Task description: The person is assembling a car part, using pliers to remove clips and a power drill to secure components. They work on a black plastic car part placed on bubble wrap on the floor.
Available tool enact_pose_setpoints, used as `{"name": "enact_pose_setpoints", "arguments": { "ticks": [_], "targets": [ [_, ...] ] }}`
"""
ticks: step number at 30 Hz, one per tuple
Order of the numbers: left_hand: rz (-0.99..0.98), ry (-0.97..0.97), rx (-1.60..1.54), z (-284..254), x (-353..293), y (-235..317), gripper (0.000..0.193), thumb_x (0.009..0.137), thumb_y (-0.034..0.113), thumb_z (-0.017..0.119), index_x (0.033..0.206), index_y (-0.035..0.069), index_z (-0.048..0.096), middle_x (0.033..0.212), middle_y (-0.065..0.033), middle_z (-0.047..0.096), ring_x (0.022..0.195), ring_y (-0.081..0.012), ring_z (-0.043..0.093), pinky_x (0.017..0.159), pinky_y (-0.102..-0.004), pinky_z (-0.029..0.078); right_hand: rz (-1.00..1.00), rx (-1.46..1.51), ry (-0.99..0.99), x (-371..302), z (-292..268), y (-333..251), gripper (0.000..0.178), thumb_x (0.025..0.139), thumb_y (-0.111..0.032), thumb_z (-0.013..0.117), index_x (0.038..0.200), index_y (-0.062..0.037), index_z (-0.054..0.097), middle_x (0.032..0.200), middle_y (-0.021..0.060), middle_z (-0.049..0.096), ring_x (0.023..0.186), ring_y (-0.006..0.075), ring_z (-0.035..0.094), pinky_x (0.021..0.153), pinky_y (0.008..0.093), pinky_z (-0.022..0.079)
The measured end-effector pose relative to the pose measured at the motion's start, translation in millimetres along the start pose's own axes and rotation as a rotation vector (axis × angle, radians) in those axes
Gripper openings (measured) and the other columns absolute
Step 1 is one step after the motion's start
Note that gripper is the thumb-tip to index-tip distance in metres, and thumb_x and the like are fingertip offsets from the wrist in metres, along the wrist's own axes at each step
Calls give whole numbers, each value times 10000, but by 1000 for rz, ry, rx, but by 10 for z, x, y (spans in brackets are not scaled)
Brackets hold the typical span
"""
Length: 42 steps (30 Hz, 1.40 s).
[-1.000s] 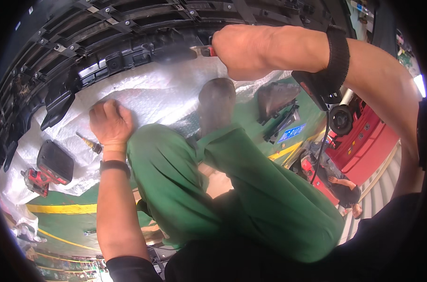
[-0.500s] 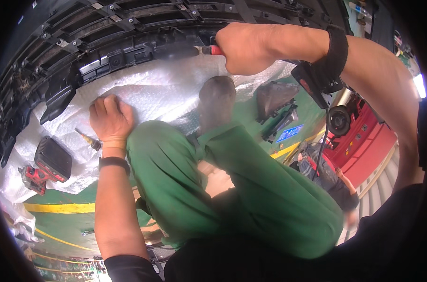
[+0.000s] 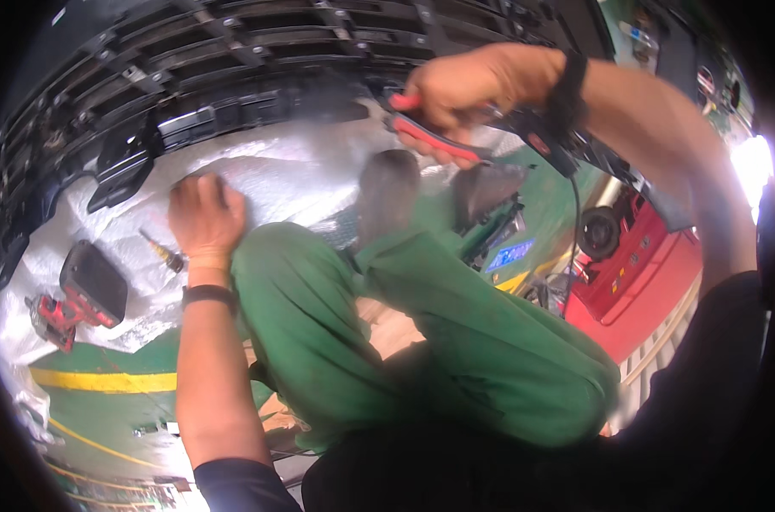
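My right hand [image 3: 460, 90] is raised in front of a large black plastic grille part [image 3: 234, 77] and grips a pair of red-handled pliers [image 3: 434, 136] whose handles point down and right. My left hand [image 3: 204, 218] lies flat, fingers spread, on a white woven sheet [image 3: 276, 179] spread over the floor. A small yellow-handled screwdriver [image 3: 161, 252] lies just left of that hand. My legs in green trousers [image 3: 422, 333] are folded under me, a grey shoe [image 3: 387, 192] resting on the sheet.
A red and black cordless drill [image 3: 76, 294] lies on the sheet at the left. The green floor has a yellow line [image 3: 97, 381]. A red wheeled cart [image 3: 652, 264] stands at the right, with dark parts [image 3: 490, 192] beside my shoe.
My right hand has lowered slightly away from the grille, and the red pliers handles now show below it. My left hand stays flat on the sheet.
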<state>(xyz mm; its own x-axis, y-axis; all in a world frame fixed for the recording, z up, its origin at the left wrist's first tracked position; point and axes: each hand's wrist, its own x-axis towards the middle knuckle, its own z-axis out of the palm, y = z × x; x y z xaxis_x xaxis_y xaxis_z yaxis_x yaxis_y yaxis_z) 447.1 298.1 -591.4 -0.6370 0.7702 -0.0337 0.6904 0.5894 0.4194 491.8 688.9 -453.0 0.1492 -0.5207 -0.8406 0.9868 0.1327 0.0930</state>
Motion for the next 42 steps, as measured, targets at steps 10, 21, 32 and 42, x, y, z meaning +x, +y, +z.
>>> {"name": "enact_pose_setpoints", "arguments": {
  "ticks": [10,21,32,42],
  "targets": [
    [22,32,-5,13,5,-33,228,790,207,663,970,113,559,904,-128,557,820,-370,566,702,-483,490,-323,47,257,-242,597,706,354,762,28,551,1104,52,636,1003,113,697,932,183,673,813,322,559],
    [0,38,25,30,40,-14,173,812,211,649,924,116,558,891,-115,555,835,-355,566,699,-467,494,-449,-438,572,537,1232,593,226,834,-22,532,1057,-14,567,921,194,642,891,366,666,796,456,521],
    [-5,52,-34,-11,92,23,186,805,238,647,914,109,568,901,-108,558,838,-354,571,708,-465,503,-190,-74,236,1125,1204,220,126,881,-101,582,917,16,556,820,72,560,736,191,637,638,372,520],
    [-56,22,-50,-2,58,52,161,796,232,644,879,114,572,852,-99,548,810,-335,574,709,-450,511,-369,-135,263,2,1277,-52,170,847,-134,635,952,-1,624,803,81,633,690,180,606,667,339,509]
  ]
}}
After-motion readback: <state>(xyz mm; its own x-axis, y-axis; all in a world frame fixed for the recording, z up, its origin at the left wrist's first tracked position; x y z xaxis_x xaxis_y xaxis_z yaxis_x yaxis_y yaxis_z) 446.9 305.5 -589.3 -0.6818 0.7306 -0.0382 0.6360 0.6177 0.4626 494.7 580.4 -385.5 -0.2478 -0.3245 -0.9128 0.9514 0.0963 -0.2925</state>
